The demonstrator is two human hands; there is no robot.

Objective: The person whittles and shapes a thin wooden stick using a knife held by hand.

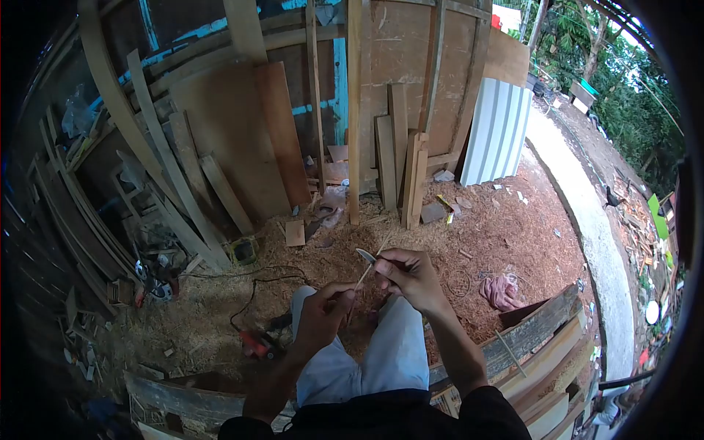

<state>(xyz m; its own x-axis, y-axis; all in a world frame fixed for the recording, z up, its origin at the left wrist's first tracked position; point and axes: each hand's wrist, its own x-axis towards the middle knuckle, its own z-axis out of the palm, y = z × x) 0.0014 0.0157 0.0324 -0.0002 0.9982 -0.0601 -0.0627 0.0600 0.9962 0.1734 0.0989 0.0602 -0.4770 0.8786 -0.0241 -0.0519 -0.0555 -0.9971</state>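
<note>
In front of my knees, my left hand (323,315) is closed around a thin wooden stick (364,275), which slants up and away from the fingers. My right hand (412,277) grips a small knife, its short curved blade (365,255) pointing left. The blade lies against or very close to the upper part of the stick; exact contact is hard to tell. Most of the knife's handle is hidden inside my right fingers. Both hands are above my light-coloured trousers (396,352).
Wood shavings (506,235) cover the ground. A red power tool (257,345) with a dark cord lies by my left leg. Boards (389,158) and a corrugated sheet (499,132) lean on the wall ahead. Planks (543,352) lie at right, near a pink cloth (502,292).
</note>
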